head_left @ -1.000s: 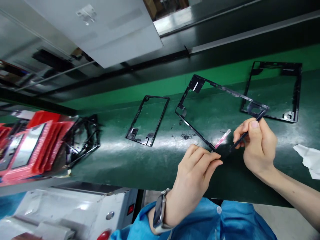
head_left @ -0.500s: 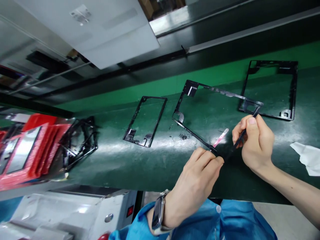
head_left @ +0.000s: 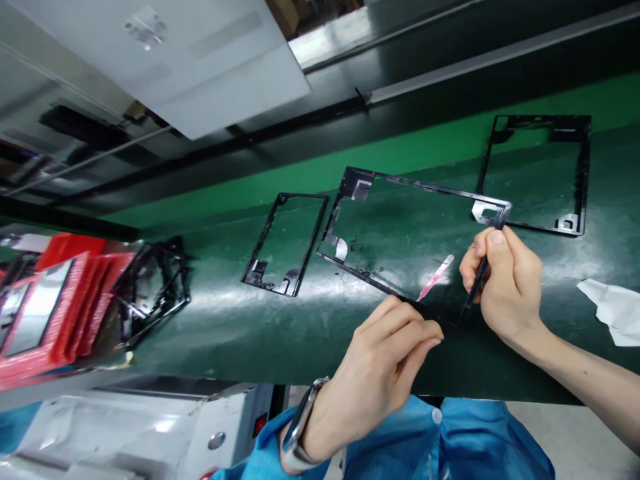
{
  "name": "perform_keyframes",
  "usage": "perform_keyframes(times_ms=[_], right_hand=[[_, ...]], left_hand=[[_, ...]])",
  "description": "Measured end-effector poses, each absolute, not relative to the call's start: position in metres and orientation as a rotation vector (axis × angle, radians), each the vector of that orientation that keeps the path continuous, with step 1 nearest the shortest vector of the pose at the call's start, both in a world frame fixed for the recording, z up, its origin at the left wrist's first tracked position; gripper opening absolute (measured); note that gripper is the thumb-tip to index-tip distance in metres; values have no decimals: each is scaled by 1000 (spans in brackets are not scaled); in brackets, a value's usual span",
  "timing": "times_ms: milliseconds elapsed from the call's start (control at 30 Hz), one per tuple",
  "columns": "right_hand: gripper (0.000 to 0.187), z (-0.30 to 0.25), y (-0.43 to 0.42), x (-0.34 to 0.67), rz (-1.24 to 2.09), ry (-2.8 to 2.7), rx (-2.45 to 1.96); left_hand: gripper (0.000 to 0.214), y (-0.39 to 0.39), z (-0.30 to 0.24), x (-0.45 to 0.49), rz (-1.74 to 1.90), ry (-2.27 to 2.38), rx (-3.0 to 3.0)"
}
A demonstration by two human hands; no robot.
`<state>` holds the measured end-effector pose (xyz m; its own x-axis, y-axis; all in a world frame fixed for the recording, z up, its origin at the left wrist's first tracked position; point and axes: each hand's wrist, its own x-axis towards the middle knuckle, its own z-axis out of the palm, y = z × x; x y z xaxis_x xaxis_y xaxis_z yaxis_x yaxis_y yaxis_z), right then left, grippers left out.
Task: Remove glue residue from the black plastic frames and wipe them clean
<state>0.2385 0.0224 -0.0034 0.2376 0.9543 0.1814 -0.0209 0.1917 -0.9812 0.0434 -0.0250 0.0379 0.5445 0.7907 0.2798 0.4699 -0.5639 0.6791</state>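
Note:
A thin black rectangular frame (head_left: 425, 188) is held at a tilt over the green bench, with light grey patches at some inner corners. My left hand (head_left: 383, 360), a watch on its wrist, is closed on the frame's near edge; the fingertips hide the corner there. My right hand (head_left: 510, 283) pinches the frame's right side, thumb on top and fingers curled beneath. Between the hands a slim pink-and-white tool (head_left: 437, 277) lies on the bench. Dark shavings (head_left: 367, 273) show through the frame's opening.
A smaller black frame (head_left: 314, 250) lies left of the held one, and another black frame (head_left: 583, 177) at the back right. Farther left are stacked frames (head_left: 155, 287) and red wrapped panels (head_left: 75, 307). A white cloth (head_left: 613, 310) rests at right.
The held frame has shifted left and turned, its far left corner now nearer the smaller frame. Both hands keep their hold and have moved slightly left.

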Motion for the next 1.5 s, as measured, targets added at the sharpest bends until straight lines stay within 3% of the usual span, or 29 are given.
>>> perform_keyframes(times_ms=[767, 1000, 1500], right_hand=[[39, -5, 23, 239, 878, -1147, -1114], [38, -6, 18, 236, 905, -1206, -1098], [38, -8, 18, 235, 979, -1179, -1073]], left_hand=[[15, -22, 57, 25, 637, 1010, 2118], [17, -20, 57, 38, 642, 694, 1858], [7, -21, 38, 54, 789, 1047, 2260]])
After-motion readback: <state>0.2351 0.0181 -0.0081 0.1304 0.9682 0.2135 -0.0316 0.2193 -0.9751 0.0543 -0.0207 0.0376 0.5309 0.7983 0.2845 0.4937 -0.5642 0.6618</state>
